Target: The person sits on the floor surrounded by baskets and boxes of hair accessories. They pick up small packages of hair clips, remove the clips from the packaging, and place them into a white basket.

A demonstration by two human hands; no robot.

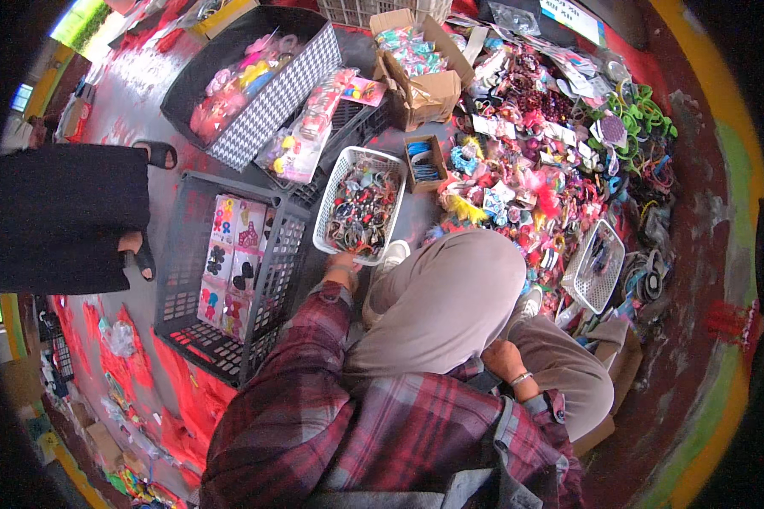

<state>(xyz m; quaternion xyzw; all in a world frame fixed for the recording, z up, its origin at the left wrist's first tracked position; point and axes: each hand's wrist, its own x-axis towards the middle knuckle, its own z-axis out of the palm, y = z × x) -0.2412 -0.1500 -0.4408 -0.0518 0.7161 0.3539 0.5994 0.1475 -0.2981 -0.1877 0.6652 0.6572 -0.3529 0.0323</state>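
White perforated plastic basket (324, 206) sits on grey floor (416, 212) before the person, already well filled with small mixed accessories (365, 204); large multicoloured heap (526, 174) lies loose at right, so plenty looks left. Left hand (342, 265) touches basket's near-left corner; can't tell if fingers grip. Right hand (506, 360) by the leg, fingers curled, hold hidden. Counts: 1 heap, 1 more white basket (587, 294) in it, 1 dark grey plastic crate (282, 254) at left, 1 houndstooth box (276, 106); accessories uncountable.

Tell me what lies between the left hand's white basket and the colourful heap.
The head view shows a cardboard box with blue items, and dark floor.
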